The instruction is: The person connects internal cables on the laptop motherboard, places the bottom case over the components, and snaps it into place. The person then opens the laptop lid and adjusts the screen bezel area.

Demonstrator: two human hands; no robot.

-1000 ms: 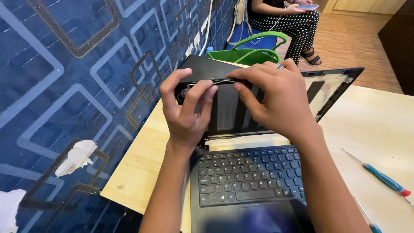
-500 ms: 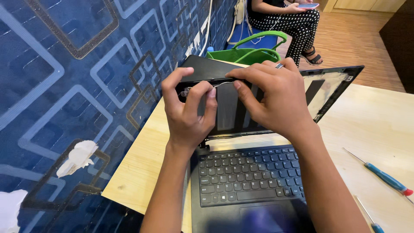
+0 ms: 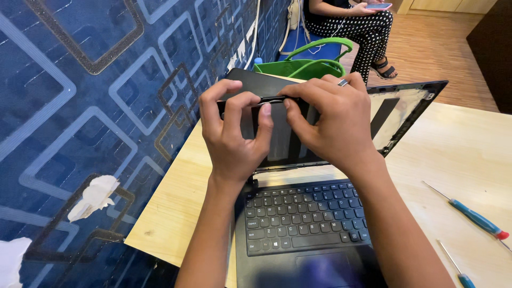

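Both hands pinching the laptop's screen frame at its top edge.

My left hand [image 3: 232,133] and right hand [image 3: 333,125] grip the bezel [image 3: 272,100] of the opened laptop [image 3: 304,224] on the tabletop [image 3: 458,154], thumbs behind for leverage; screwdrivers [image 3: 472,216] lie within reach.

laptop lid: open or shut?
Open. The laptop shows its keyboard, and the lid leans far back, with both hands' fingers on its top edge.
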